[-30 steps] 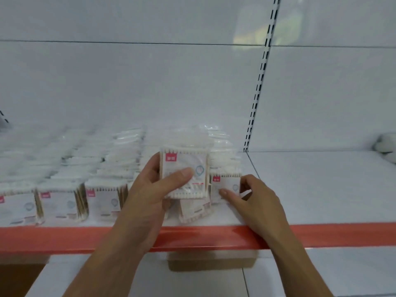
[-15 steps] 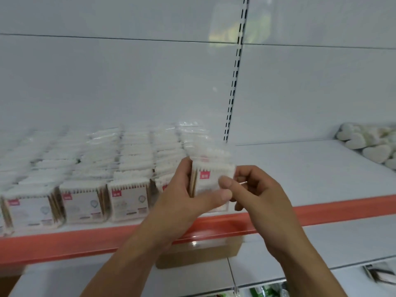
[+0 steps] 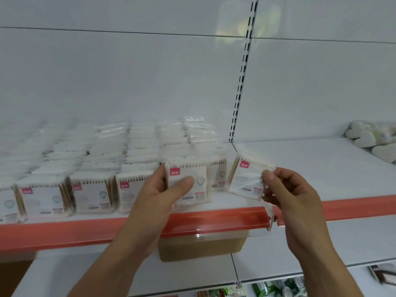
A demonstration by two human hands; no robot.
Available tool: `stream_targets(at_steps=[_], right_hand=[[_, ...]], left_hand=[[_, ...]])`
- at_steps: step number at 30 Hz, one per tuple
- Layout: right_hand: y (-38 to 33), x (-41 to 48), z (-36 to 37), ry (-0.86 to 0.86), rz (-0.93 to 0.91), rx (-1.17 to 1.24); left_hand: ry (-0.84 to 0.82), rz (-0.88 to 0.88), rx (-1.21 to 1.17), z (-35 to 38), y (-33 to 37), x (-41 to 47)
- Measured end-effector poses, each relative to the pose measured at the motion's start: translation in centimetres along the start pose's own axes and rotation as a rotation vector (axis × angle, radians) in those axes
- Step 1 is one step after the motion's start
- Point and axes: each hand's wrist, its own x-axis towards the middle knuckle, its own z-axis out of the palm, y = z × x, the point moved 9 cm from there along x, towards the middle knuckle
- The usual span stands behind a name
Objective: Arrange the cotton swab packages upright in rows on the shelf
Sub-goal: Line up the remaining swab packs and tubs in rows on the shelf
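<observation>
The shelf (image 3: 300, 166) carries rows of upright packs (image 3: 90, 189) on its left half. At the front row's right end, the left hand (image 3: 162, 196) has its grip closed round the left pack (image 3: 188, 181), thumb across its face. Just beside it, the right hand (image 3: 287, 189) pinches the tilted right pack (image 3: 246, 179) by its edge.

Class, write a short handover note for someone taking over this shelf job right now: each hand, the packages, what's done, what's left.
Left hand grips one package upright at the shelf front.
Right hand pinches a second package, tilted, to its right.
Done: rows stand upright across the shelf's left section.
Left: stand both held packages in the rows.
</observation>
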Motion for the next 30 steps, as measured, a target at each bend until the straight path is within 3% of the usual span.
stream_targets(at_steps=[4,11,19,26,30], right_hand=[[1.5,0.5,0.4,0.007,0.015,-0.102],[2.2,1.1,3.3,-0.097,-0.028,-0.31],[2.4,1.6,6.0,-0.157,-0.063,-0.516],[2.3,1.1,6.0,-0.137,-0.071,-0.52],[0.5,0.2,4.4,-0.029,-0.146,-0.377]], left_hand=[[-0.179,-0.125,0.167,0.5,-1.2,-0.1],[-0.066,-0.116,0.384,-1.4,-0.4,1.2],[-0.086,-0.114,0.109,-1.6,-0.1,1.3],[-0.124,-0.068,-0.034,-0.1,0.2,1.5],[-0.127,-0.03,-0.085,1.4,0.9,1.7]])
